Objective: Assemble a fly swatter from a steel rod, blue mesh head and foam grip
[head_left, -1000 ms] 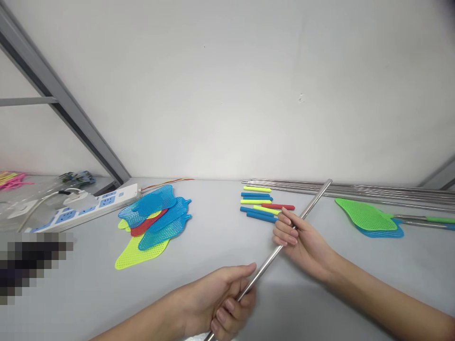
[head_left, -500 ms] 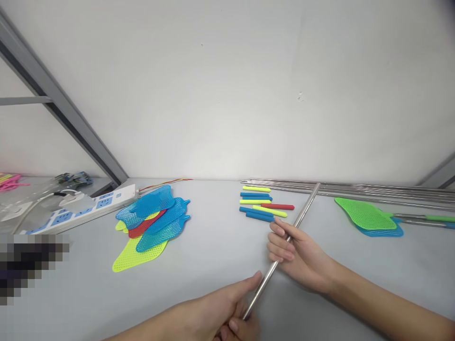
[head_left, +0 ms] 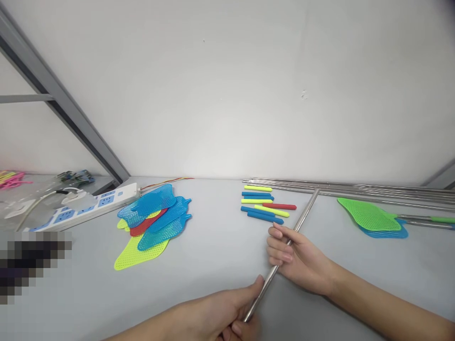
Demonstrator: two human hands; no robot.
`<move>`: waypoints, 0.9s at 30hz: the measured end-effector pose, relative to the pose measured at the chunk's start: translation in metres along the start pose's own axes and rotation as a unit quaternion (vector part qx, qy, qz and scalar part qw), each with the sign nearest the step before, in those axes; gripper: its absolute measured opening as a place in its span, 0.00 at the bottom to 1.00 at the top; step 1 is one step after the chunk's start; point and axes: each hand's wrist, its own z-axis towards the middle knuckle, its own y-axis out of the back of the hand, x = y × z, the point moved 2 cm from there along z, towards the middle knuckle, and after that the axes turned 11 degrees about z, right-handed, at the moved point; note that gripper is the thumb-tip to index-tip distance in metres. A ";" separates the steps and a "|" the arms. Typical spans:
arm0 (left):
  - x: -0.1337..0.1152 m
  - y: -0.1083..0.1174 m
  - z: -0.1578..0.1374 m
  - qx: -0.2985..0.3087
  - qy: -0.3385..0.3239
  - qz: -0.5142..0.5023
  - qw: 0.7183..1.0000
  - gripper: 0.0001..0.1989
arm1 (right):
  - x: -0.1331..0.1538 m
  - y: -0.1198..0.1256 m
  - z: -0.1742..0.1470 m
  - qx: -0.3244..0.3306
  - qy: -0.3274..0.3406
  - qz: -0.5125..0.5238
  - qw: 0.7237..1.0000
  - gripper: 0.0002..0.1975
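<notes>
A shiny metal rod (head_left: 304,211) slants from the bottom middle up to the right, its far end near the back of the table. My left hand (head_left: 231,312) grips the lower end, thumb along the rod and fingers curled beneath. Higher up, my right hand (head_left: 293,255) is closed around the same rod. Just beyond the right hand lie several coloured handle sleeves: yellow (head_left: 258,188), blue (head_left: 265,217) and red (head_left: 280,206). To the left is a loose pile of perforated fly swatter heads, with blue (head_left: 164,233), yellow (head_left: 140,253) and red (head_left: 147,224) ones overlapping.
Several metal rods (head_left: 373,190) lie along the wall. On the right, a green fly swatter (head_left: 369,214) covers a blue one (head_left: 387,234). A power strip (head_left: 85,210) with plugs sits at the left beside a grey metal frame (head_left: 71,106). A blurred dark patch is at lower left.
Both hands keep their hold on the rod, which has barely moved. The whole view has shifted slightly.
</notes>
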 end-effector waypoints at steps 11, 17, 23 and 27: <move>0.006 0.006 0.006 0.017 -0.016 0.008 1.000 0.33 | 0.000 -0.001 0.000 -0.019 0.001 0.008 1.000 0.11; 0.004 0.006 0.005 0.025 -0.013 0.006 1.000 0.33 | 0.000 0.000 0.001 -0.028 0.001 0.006 1.000 0.10; 0.004 0.007 0.005 0.043 -0.008 0.005 0.999 0.33 | 0.000 0.000 0.000 -0.032 0.005 0.003 0.999 0.10; 0.004 0.006 0.005 0.051 -0.005 0.005 0.999 0.33 | 0.000 0.000 0.000 -0.035 0.007 -0.003 0.999 0.09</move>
